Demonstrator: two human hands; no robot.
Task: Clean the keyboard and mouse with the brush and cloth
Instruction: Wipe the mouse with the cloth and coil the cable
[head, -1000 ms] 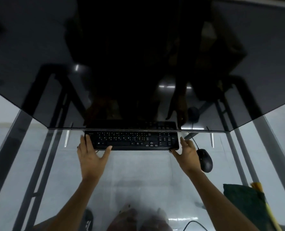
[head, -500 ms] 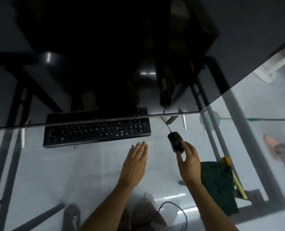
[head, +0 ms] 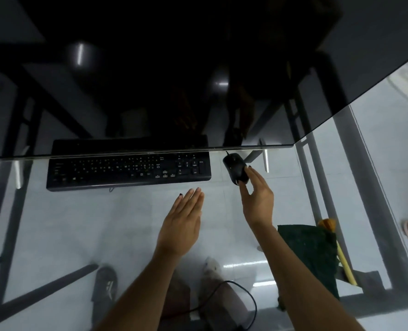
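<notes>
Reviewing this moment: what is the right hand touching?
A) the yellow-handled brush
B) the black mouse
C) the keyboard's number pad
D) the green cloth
B. The right hand has its fingers on the near end of the black mouse, right of the keyboard; the green cloth and brush lie untouched by the forearm.

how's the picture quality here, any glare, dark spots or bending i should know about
Head view: dim overall; the dark monitor panel fills the top and mirrors light streaks and the desk frame. The glass desk shows the floor through it, with a bright glare patch low centre. Wide-angle bending curves the edges. The keyboard legends and the mouse under the right hand look soft.
</notes>
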